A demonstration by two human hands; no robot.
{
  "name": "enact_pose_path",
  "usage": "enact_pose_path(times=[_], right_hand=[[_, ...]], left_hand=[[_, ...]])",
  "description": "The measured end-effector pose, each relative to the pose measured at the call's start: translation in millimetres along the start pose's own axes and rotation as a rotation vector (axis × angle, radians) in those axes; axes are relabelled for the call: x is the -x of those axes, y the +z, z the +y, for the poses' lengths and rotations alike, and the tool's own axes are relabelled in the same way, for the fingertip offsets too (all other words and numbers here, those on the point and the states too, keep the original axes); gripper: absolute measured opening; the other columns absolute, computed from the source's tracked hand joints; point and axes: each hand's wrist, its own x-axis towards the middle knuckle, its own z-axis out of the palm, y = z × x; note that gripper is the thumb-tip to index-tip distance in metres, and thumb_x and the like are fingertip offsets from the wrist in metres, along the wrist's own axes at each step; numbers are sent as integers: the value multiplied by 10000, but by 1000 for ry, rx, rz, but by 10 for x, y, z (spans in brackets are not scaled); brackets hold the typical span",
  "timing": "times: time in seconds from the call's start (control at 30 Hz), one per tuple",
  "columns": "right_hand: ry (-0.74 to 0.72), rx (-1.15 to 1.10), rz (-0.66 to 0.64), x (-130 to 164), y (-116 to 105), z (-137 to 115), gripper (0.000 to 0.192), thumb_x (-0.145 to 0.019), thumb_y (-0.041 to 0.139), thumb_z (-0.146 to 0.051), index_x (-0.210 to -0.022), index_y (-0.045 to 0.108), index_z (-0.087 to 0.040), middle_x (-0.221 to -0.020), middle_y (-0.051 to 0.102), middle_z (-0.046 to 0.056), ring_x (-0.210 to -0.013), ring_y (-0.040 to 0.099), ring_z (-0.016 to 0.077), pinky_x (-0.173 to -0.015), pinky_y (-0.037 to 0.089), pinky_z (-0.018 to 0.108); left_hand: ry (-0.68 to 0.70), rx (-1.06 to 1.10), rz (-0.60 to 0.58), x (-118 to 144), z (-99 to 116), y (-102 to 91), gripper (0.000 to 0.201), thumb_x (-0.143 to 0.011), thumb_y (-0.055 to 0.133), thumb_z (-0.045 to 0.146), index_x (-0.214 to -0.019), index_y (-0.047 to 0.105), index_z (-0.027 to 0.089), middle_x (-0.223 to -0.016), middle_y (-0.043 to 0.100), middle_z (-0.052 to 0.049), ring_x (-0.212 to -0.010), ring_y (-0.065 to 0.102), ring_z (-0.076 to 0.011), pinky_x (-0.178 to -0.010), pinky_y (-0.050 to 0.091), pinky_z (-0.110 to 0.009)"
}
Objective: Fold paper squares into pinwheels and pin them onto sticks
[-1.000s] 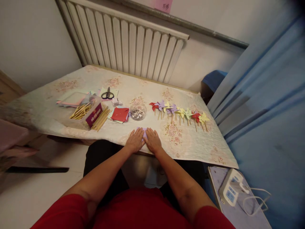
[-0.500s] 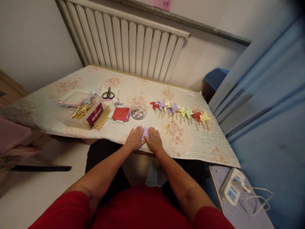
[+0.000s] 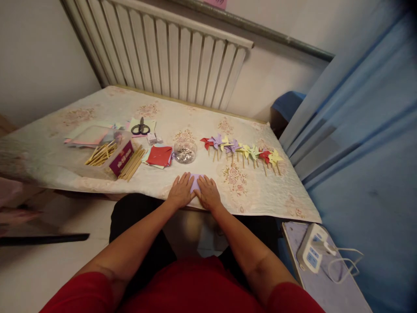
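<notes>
A sheet of purple paper [image 3: 196, 182] lies flat at the table's near edge, partly covered by both hands. My left hand [image 3: 181, 190] rests on its left side, fingers stretched forward. Over the right side lies my right hand [image 3: 207, 192], also flat with fingers extended. The thumbs come close together near the paper's lower part. Just beyond the hands stands a clear round dish [image 3: 185, 152] with small shiny pieces inside. Left of the dish is a stack of cut paper squares with a red one [image 3: 159, 155] on top.
Several paper pinwheels on sticks [image 3: 241, 150] lie in a row at the right. At the left stand a plastic box of sticks [image 3: 107, 161], a bundle of sticks [image 3: 132, 163] and scissors [image 3: 140, 128]. A power strip [image 3: 313, 250] sits on a side stand [image 3: 339, 291].
The camera view has shifted slightly, moving the table things leftward in the picture. Both hands stay flat on the purple paper, with only a slight shift.
</notes>
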Motion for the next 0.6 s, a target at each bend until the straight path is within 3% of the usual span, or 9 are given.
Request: enact_pose_path(times=[0.4, 0.6], right_hand=[[17, 19, -27, -1, -22, -16, 546, -1033, 483, -435, -1489, 487, -135, -1581, 464, 160, -1505, 352, 313, -1232, 244, 537], [35, 17, -35, 0, -41, -33, 546, -1030, 484, -439, -1484, 493, -135, -1581, 463, 163, -1504, 352, 314, -1231, 246, 534]], left_hand=[[19, 24, 14, -8, -21, 31, 687, -959, 479, 445, -1538, 444, 76, -1633, 353, -217, -1537, 289, -357, -1240, 218, -568], [22, 77, 28, 26, -62, 53, 664, -956, 490, 464, -1528, 468, 126, -1630, 370, -202, -1539, 285, -358, -1245, 198, -575]])
